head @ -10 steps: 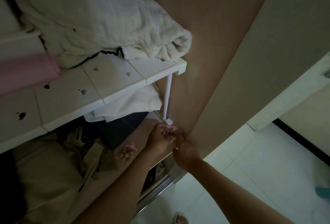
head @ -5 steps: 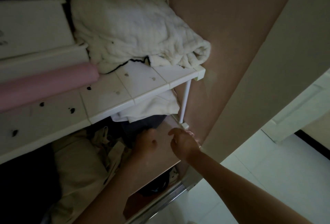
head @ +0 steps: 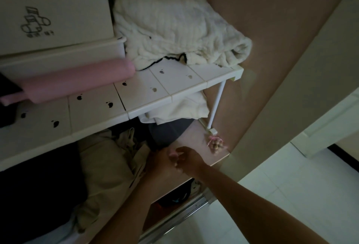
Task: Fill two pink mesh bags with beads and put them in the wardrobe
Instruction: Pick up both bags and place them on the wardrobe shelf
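Both arms reach onto the brown wardrobe shelf [head: 194, 136]. My right hand [head: 191, 159] pinches a small pink mesh bag [head: 173, 154]; whether my left hand [head: 158, 163] grips it, I cannot tell.

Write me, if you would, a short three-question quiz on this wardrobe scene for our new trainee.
1. True or false: a pink mesh bag of beads already lies on the wardrobe shelf, close to the foot of the white rack.
2. Multiple choice: what lies on top of the rack at its right end? A) a cream blanket B) a pair of shoes C) a stack of plates
3. Fill in: the right hand, close against the left hand, pinches a small ____ item, apparently the second bag.

Key: 1 true; 2 A; 3 pink.
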